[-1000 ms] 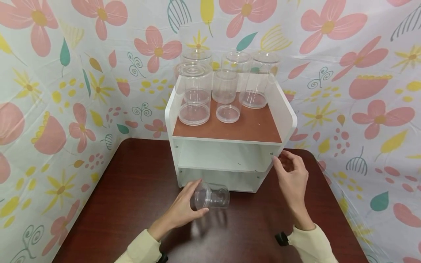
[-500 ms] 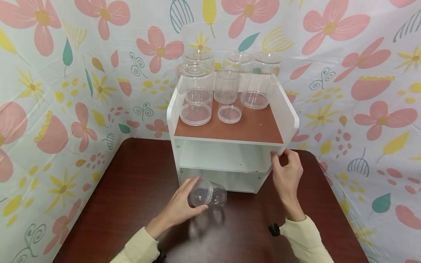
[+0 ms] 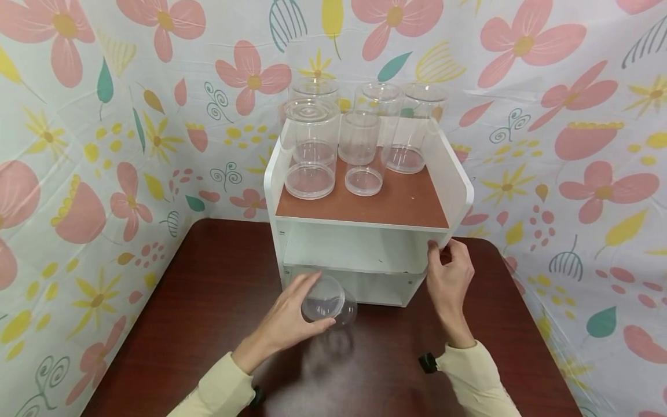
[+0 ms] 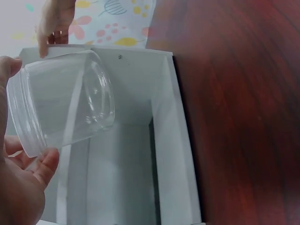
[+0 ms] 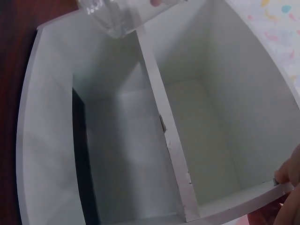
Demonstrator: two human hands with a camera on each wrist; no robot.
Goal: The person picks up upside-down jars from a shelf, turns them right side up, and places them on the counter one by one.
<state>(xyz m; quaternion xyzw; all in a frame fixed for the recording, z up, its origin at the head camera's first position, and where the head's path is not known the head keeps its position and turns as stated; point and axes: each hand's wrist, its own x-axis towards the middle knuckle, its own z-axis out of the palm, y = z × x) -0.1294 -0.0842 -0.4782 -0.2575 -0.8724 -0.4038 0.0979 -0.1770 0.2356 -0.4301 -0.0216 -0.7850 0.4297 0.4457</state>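
Observation:
My left hand (image 3: 289,317) grips a clear plastic jar (image 3: 324,298) around its wide ridged rim end, thumb on one side and fingers on the other. The jar is tilted, its base pointing away from me, in front of the lower compartment of a small white shelf unit (image 3: 359,221). In the left wrist view the jar (image 4: 70,101) is see-through and nothing shows inside it. At the unit's right side, my right hand (image 3: 451,284) pinches the front edge of the side panel between thumb and fingers; the right wrist view shows those fingers (image 5: 291,176) at the panel edge.
Several clear jars (image 3: 310,182) stand upright on the unit's brown top board (image 3: 406,202), between raised white sides. Below are two compartments split by a white shelf board (image 3: 354,268). The unit stands on a dark red-brown table (image 3: 219,289), before a flower-patterned cloth (image 3: 172,116).
The jar has tipped from lying sideways so that its rim end faces up toward me more. My right hand has moved slightly left and closed onto the side panel's edge.

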